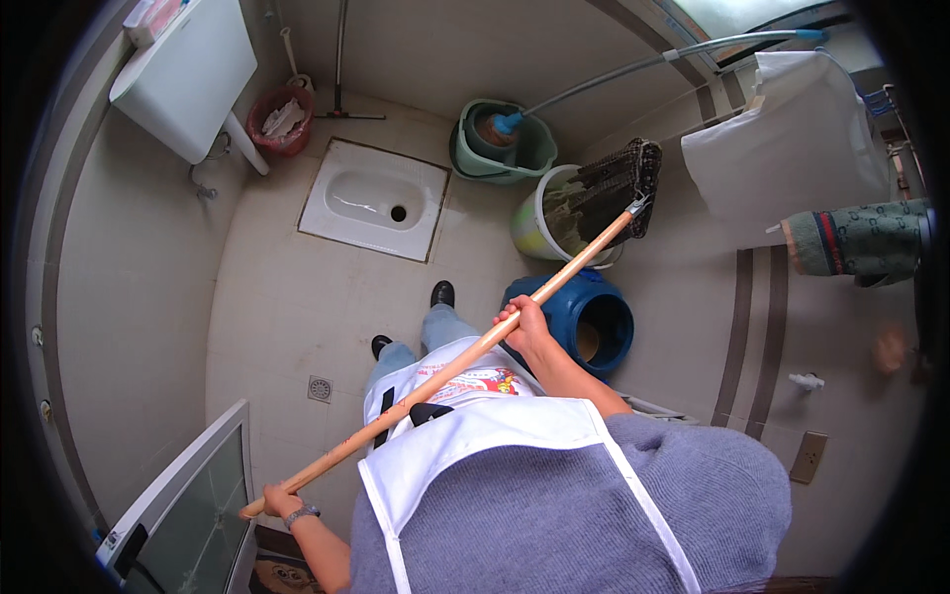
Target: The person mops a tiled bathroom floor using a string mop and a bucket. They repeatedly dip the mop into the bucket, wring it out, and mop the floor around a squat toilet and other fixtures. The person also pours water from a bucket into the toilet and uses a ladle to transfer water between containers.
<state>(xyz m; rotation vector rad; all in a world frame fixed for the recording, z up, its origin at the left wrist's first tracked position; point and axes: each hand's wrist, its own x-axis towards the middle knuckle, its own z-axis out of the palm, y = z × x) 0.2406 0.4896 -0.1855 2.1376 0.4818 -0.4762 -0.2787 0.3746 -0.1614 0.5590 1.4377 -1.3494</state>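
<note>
A mop's wooden handle (438,379) runs diagonally across my body, gripped by both hands. My left hand (280,501), with a metal-band watch at the wrist, closes around its lower end near the door. Farther up, my right hand (525,321) wraps the handle beside a blue plastic barrel (536,286). A metal clamp joins the handle to the dark, wet-looking mop head (612,182), whose strands hang into a white-rimmed bucket (525,223). What the bucket holds below the strands is hidden.
A squat toilet (375,197) is set in the tiled floor. Behind it stand a red waste basket (280,122), a floor squeegee (341,111) and a green bucket (505,167) holding another mop. A glass-panelled door (193,512) is at lower left; a green towel (861,241) hangs at right.
</note>
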